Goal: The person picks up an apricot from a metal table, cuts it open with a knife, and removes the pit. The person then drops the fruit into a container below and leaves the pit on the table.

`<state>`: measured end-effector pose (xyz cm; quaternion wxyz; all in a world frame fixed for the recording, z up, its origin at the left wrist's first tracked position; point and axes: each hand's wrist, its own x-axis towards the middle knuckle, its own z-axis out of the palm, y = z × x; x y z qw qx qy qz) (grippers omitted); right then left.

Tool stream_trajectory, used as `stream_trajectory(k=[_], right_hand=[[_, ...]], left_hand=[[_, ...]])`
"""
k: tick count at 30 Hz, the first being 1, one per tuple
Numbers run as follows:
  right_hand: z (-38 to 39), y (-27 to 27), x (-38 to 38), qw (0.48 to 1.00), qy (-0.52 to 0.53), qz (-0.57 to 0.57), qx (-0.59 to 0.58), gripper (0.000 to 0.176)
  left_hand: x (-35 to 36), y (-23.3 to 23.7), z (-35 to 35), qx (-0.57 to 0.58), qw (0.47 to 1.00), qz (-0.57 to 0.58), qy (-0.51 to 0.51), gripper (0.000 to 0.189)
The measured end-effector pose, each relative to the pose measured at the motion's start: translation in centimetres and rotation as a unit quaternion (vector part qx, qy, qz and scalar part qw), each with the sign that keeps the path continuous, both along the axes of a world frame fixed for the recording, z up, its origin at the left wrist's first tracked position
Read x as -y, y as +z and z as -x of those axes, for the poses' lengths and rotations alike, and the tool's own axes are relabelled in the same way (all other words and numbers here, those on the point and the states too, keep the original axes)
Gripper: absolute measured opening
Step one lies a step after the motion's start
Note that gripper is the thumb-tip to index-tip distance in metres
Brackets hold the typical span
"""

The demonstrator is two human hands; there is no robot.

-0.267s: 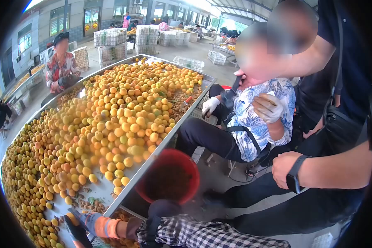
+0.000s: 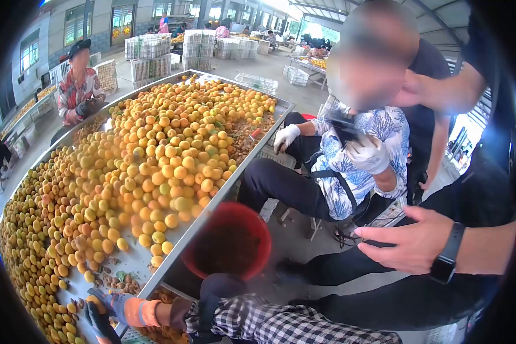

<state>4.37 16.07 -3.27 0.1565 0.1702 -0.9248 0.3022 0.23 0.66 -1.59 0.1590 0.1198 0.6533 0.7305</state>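
Observation:
My right hand [image 2: 126,308], in a grey-blue and orange glove below a black-and-white checked sleeve, is at the table's near edge, fingers bent toward my left hand. My left hand [image 2: 100,322] wears a dark glove and sits close beside it at the bottom left. Between the two sets of fingers an orange-yellow apricot [image 2: 95,303] shows, partly covered by the gloves. Around them on the metal table [image 2: 133,256] lie a large heap of apricots [image 2: 160,155] and a small pile of brown pits [image 2: 120,282] with a green leaf.
A red tub [image 2: 258,243] with dark contents stands beside the table. To the right sits a person in a patterned shirt [image 2: 341,198]; a standing person's watch-wearing hand [image 2: 410,241] reaches in. Another person [image 2: 80,92] sits across the table. White crates [image 2: 149,49] are stacked behind.
The watch-wearing hand has opened and stretched out leftward. The seated person's gloved hand now has a dark object by it. My hands stay together at the table edge; the view has shifted slightly.

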Motion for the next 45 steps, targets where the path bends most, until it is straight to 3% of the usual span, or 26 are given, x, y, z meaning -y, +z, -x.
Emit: stream_trajectory(k=[1, 2, 3, 6, 9, 10, 13, 15, 17, 18, 19, 21, 22, 23, 24, 25, 27, 29, 37, 38, 39, 40, 41, 43, 44, 45], right_hand=[[0.0, -0.1, 0.2, 1.0, 0.005, -0.016, -0.007, 0.034], [-0.1, -0.4, -0.2, 0.945, -0.048, -0.16, -0.28, 0.028], [0.0, -0.5, -0.1, 0.945, -0.048, -0.159, -0.28, 0.028], [-1.1, 1.9, -1.0, 0.994, -0.023, 0.075, -0.077, 0.032], [-1.9, 4.9, -2.1, 0.941, 0.005, 0.31, 0.136, 0.039], [-1.8, 5.4, -2.7, 0.963, 0.01, 0.197, 0.185, 0.05], [-1.1, 4.4, -2.1, 0.943, 0.0, 0.286, 0.172, 0.051], [0.3, 2.7, -1.8, 0.952, -0.047, 0.201, 0.224, 0.054], [0.7, 1.5, -1.5, 0.92, 0.018, 0.37, 0.129, 0.055], [-0.2, 3.2, -2.1, 0.873, 0.008, 0.442, 0.205, 0.056], [-2.0, 6.4, -3.3, 0.845, 0.034, 0.496, 0.197, 0.051], [-1.9, 7.7, -4.3, 0.814, 0.032, 0.515, 0.268, 0.04], [0.2, 4.4, -4.1, 0.793, 0.014, 0.529, 0.303, 0.044], [0.8, 2.5, -3.7, 0.742, 0.058, 0.623, 0.24, 0.049], [1.1, 3.5, -4.2, 0.773, 0.058, 0.594, 0.215, 0.056], [0.4, 6.4, -4.3, 0.831, 0.051, 0.531, 0.155, 0.057], [-0.1, 5.7, -4.6, 0.735, 0.107, 0.632, 0.223, 0.056], [-2.1, 8.7, -5.0, 0.707, 0.069, 0.622, 0.331, 0.056], [-1.0, 7.6, -5.8, 0.752, 0.062, 0.576, 0.314, 0.058], [-1.1, 7.5, -5.9, 0.782, 0.044, 0.543, 0.302, 0.058], [-0.8, 6.5, -5.2, 0.792, 0.075, 0.555, 0.241, 0.058], [1.5, 1.2, -5.3, 0.75, 0.133, 0.603, 0.236, 0.058], [-1.3, 6.4, -5.4, 0.848, 0.042, 0.455, 0.268, 0.058], [0.8, 0.9, -5.2, 0.909, 0.059, 0.384, 0.151, 0.058], [-1.4, 6.6, -5.5, 0.862, 0.074, 0.418, 0.278, 0.053], [-1.7, 7.5, -5.8, 0.864, 0.102, 0.399, 0.29, 0.053]], left_hand=[[0.0, -0.1, 0.1, -0.028, 1.0, 0.012, -0.003, 0.036], [0.1, -0.3, 0.2, -0.058, 0.998, 0.024, -0.006, 0.036], [0.1, -0.4, 0.3, -0.088, 0.995, 0.035, -0.01, 0.036], [0.2, -0.6, 0.6, -0.174, 0.982, 0.065, -0.021, 0.037], [0.2, -0.7, 0.7, -0.257, 0.96, 0.102, -0.034, 0.039], [0.2, -0.8, 0.7, -0.284, 0.951, 0.114, -0.037, 0.04], [0.3, -0.8, 0.8, -0.368, 0.917, 0.148, -0.043, 0.042], [0.4, -0.8, 0.7, -0.42, 0.89, 0.172, -0.046, 0.044], [0.5, -0.8, 0.7, -0.469, 0.859, 0.2, -0.044, 0.046], [0.0, 0.5, -0.3, -0.222, 0.97, 0.081, -0.054, 0.043], [-1.1, 2.4, -1.6, 0.041, 0.997, -0.051, -0.044, 0.042], [-1.6, 2.8, -1.7, 0.038, 0.998, -0.015, -0.046, 0.04], [-1.5, 2.1, -1.2, 0.088, 0.996, -0.01, -0.031, 0.044], [-2.3, 4.5, -2.1, 0.079, 0.995, -0.048, -0.037, 0.049], [-1.6, 3.6, -2.0, 0.093, 0.988, -0.109, -0.047, 0.05], [-1.4, 3.4, -1.6, -0.047, 0.998, 0.0, -0.051, 0.048], [-1.4, 5.5, -2.5, 0.075, 0.993, -0.085, -0.031, 0.046], [-0.3, 5.6, -2.5, 0.069, 0.994, -0.072, -0.041, 0.047], [-0.9, 5.2, -1.6, -0.022, 0.998, -0.062, -0.02, 0.051], [-1.0, 4.8, -1.7, -0.042, 0.998, -0.051, -0.012, 0.051], [-0.3, 3.0, -1.5, -0.086, 0.996, -0.028, 0.012, 0.051], [0.2, 2.3, -1.0, -0.084, 0.996, 0.015, 0.015, 0.05], [-0.3, 3.8, -1.7, 0.004, 0.999, -0.049, 0.019, 0.048], [-0.3, 3.4, -1.4, -0.001, 0.999, -0.001, 0.036, 0.048], [0.0, 3.4, -1.1, -0.008, 1.0, 0.009, 0.018, 0.046], [-1.0, 4.0, -1.7, 0.012, 0.998, -0.048, 0.04, 0.044]])
